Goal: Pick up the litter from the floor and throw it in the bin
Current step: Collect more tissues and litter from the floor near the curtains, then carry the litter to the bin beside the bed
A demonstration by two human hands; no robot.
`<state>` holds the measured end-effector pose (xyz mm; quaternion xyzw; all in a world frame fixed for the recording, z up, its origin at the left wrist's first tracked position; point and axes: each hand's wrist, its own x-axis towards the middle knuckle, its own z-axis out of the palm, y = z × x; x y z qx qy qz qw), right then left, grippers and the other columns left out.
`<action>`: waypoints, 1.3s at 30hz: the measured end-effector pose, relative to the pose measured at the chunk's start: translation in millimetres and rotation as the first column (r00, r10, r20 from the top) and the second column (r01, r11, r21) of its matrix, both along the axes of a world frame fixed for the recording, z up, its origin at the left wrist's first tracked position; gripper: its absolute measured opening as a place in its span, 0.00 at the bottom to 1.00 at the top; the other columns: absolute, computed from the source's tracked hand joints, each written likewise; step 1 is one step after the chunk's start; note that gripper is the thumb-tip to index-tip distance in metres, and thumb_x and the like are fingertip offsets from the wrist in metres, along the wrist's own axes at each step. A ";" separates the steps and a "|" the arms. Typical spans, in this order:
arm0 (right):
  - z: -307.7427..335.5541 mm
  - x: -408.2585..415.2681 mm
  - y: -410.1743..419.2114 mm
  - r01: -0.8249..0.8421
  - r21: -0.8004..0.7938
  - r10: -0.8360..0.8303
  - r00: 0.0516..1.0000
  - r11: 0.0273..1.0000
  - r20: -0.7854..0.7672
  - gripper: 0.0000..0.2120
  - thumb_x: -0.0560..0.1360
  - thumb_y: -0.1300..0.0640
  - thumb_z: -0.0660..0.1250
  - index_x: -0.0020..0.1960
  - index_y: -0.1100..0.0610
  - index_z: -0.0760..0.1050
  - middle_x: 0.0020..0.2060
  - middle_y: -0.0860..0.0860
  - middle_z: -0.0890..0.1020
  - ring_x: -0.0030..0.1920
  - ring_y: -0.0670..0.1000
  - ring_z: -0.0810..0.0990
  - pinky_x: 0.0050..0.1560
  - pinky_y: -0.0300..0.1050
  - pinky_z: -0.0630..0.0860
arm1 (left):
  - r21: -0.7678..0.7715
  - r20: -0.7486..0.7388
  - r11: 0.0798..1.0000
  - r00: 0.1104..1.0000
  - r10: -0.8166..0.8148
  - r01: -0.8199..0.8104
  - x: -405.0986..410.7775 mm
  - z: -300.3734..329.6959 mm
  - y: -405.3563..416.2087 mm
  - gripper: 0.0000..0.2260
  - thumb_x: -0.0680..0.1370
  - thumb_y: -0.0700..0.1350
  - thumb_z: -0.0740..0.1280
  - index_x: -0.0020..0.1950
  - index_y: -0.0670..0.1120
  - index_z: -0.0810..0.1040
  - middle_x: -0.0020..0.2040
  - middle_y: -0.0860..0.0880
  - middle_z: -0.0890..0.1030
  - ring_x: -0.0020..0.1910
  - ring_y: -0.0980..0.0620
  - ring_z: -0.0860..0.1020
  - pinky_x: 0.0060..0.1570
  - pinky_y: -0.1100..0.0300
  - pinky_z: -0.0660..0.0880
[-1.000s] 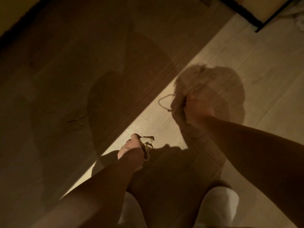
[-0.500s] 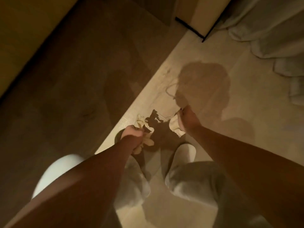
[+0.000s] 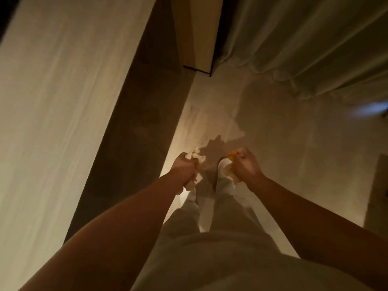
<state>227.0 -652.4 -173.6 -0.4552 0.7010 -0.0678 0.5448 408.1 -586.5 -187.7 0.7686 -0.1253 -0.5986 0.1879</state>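
Observation:
My left hand [image 3: 182, 169] is a closed fist around crumpled pale paper litter [image 3: 195, 157], which sticks out above and below the fingers. My right hand [image 3: 245, 165] is closed on another piece of litter [image 3: 232, 158], pale with a small orange bit at the top. Both hands hang in front of me at waist height, well above the light wooden floor [image 3: 273, 133]. No bin is in view.
A bed with a pale sheet [image 3: 52, 101] fills the left side, its dark base [image 3: 136, 114] along the floor. A wooden cabinet with black frame [image 3: 199, 38] stands ahead. Curtains [image 3: 304, 38] pool at the upper right. My legs and white slippers [image 3: 223, 164] are below.
I have stood up from a crouch, so the floor is farther away. My right hand picked litter off the floor and rose with it. The view tilted up toward the bed, cabinet and curtains.

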 end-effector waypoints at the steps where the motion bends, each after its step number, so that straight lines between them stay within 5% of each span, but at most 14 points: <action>1: 11.4 -5.0 8.4 0.053 -0.001 -0.053 0.999 0.999 -0.002 0.09 0.80 0.61 0.57 0.48 0.58 0.76 0.39 0.52 0.79 0.42 0.55 0.79 0.40 0.41 0.76 | -0.011 -0.008 1.000 1.000 -0.018 0.018 -1.9 10.4 2.5 0.11 0.78 0.46 0.60 0.53 0.42 0.78 0.34 0.41 0.81 0.22 0.51 0.73 0.27 0.60 0.71; 6: 38.0 -47.4 65.1 0.352 0.031 -0.353 0.933 0.936 0.074 0.17 0.79 0.50 0.62 0.40 0.61 0.77 0.34 0.59 0.82 0.32 0.56 0.79 0.29 0.41 0.73 | -0.024 -0.099 0.997 0.992 -0.077 0.075 -29.3 44.4 14.1 0.14 0.78 0.38 0.56 0.36 0.46 0.75 0.21 0.52 0.73 0.16 0.56 0.68 0.20 0.65 0.65; 10: 55.2 -96.9 122.2 0.540 0.102 -0.548 0.832 0.835 0.081 0.17 0.78 0.49 0.66 0.37 0.60 0.76 0.25 0.55 0.79 0.21 0.52 0.76 0.21 0.40 0.71 | 0.021 -0.144 0.992 0.983 -0.118 0.122 -70.6 48.4 24.2 0.15 0.79 0.47 0.59 0.33 0.50 0.75 0.24 0.53 0.73 0.20 0.56 0.67 0.23 0.65 0.62; 15: 72.6 -172.6 190.0 0.752 0.125 -0.762 0.642 0.647 0.077 0.11 0.77 0.58 0.66 0.36 0.61 0.75 0.24 0.53 0.77 0.23 0.55 0.75 0.24 0.43 0.68 | 0.028 -0.164 0.954 0.943 -0.290 0.298 -147.9 60.2 40.6 0.20 0.80 0.58 0.59 0.33 0.50 0.77 0.25 0.50 0.70 0.20 0.54 0.65 0.23 0.66 0.62; 20: 79.6 -262.4 264.6 0.863 0.079 -0.866 0.499 0.499 0.031 0.09 0.75 0.61 0.66 0.37 0.62 0.75 0.21 0.50 0.78 0.21 0.51 0.75 0.28 0.43 0.70 | 0.075 -0.229 0.871 0.858 -0.459 0.486 -256.5 67.9 65.6 0.17 0.80 0.50 0.60 0.31 0.49 0.73 0.24 0.52 0.68 0.20 0.54 0.62 0.22 0.69 0.58; 27: 78.2 -421.0 390.2 0.964 0.121 -0.972 0.233 0.236 0.033 0.07 0.73 0.59 0.66 0.42 0.63 0.75 0.32 0.60 0.77 0.21 0.53 0.74 0.25 0.43 0.70 | -0.022 -0.157 0.694 0.683 -0.713 0.719 -446.8 66.9 135.2 0.12 0.78 0.49 0.65 0.38 0.46 0.77 0.28 0.48 0.71 0.24 0.51 0.66 0.22 0.65 0.63; 31: 85.3 -508.1 460.3 0.982 0.125 -0.989 0.137 0.142 0.050 0.07 0.76 0.60 0.64 0.43 0.64 0.74 0.27 0.57 0.79 0.15 0.50 0.73 0.22 0.40 0.70 | -0.030 -0.131 0.560 0.552 -0.824 0.828 -557.4 55.0 187.4 0.09 0.78 0.49 0.65 0.43 0.46 0.80 0.29 0.47 0.74 0.27 0.50 0.69 0.29 0.60 0.65; 36: 89.9 -571.3 547.9 0.984 0.123 -0.988 -0.138 -0.129 0.073 0.11 0.76 0.57 0.65 0.48 0.66 0.76 0.32 0.57 0.78 0.23 0.53 0.74 0.29 0.46 0.70 | 0.017 -0.100 0.316 0.316 -0.944 0.949 -678.0 56.6 252.0 0.12 0.78 0.49 0.65 0.52 0.42 0.81 0.32 0.45 0.77 0.30 0.47 0.74 0.34 0.59 0.70; 39: 88.0 -591.7 594.3 0.937 0.174 -0.941 -0.322 -0.302 0.104 0.08 0.77 0.57 0.64 0.49 0.62 0.75 0.32 0.57 0.76 0.25 0.53 0.72 0.28 0.46 0.68 | 0.026 -0.083 0.155 0.157 -0.984 0.988 -742.5 60.1 287.3 0.18 0.79 0.49 0.63 0.60 0.38 0.80 0.44 0.39 0.82 0.42 0.43 0.80 0.43 0.53 0.73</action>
